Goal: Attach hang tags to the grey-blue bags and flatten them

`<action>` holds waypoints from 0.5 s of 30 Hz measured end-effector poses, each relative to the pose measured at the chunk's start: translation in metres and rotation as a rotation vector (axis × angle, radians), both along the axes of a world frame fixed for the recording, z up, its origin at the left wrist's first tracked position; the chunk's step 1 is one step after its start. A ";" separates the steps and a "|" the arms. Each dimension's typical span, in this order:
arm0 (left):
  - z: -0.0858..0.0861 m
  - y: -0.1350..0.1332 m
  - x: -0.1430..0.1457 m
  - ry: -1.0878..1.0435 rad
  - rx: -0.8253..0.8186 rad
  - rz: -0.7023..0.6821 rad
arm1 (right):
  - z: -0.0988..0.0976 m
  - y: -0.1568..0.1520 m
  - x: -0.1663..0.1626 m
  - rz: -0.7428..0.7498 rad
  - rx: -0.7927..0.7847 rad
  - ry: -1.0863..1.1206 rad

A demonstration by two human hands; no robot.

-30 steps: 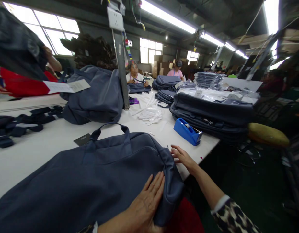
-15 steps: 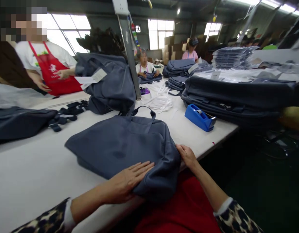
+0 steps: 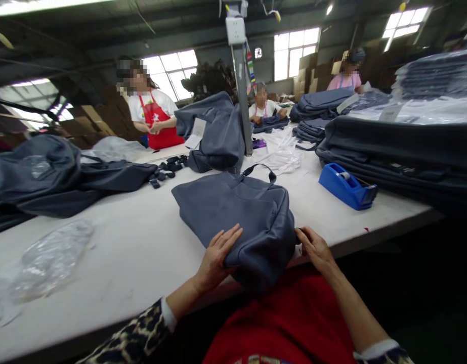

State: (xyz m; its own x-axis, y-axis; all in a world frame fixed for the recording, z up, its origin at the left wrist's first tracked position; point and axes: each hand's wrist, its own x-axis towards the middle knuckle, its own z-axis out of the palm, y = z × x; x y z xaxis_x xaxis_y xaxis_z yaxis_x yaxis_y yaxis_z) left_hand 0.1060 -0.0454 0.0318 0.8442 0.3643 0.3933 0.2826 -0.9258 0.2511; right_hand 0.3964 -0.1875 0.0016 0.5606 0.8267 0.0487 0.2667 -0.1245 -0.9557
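A navy fabric bag (image 3: 241, 212) with a carry handle lies flat on the white table (image 3: 134, 253), its near end hanging slightly over the front edge. My left hand (image 3: 217, 253) rests on the bag's near left side, fingers stretched out flat on the cloth. My right hand (image 3: 315, 247) is at the bag's near right corner, its fingers curled against the fabric edge.
A blue tape dispenser (image 3: 347, 186) stands right of the bag, before a stack of navy bags (image 3: 400, 151). Another bag (image 3: 214, 132) leans on a metal post (image 3: 242, 96). More bags (image 3: 54, 174) and crumpled plastic (image 3: 51, 255) lie left. A person in a red apron (image 3: 153, 119) stands across.
The view has swung left and back. My left hand slid toward the bag's near left edge. My right hand stays at the bag's right corner.
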 end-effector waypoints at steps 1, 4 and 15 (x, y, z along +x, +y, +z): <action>0.003 -0.004 0.000 -0.023 0.014 0.043 | 0.001 -0.002 -0.001 0.027 0.014 0.008; 0.003 -0.007 -0.009 -0.033 0.043 0.148 | 0.003 -0.003 -0.007 0.110 0.050 0.020; -0.015 -0.006 -0.085 -0.434 -0.197 0.712 | -0.002 0.006 -0.070 0.322 0.166 0.204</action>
State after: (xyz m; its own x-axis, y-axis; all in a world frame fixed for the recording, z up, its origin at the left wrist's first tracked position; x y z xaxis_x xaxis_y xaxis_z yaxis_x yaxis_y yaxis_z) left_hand 0.0210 -0.0516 0.0164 0.1776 0.8461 0.5026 0.6217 -0.4923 0.6092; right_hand 0.3268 -0.1813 -0.0001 0.2864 0.9516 0.1110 0.0702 0.0948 -0.9930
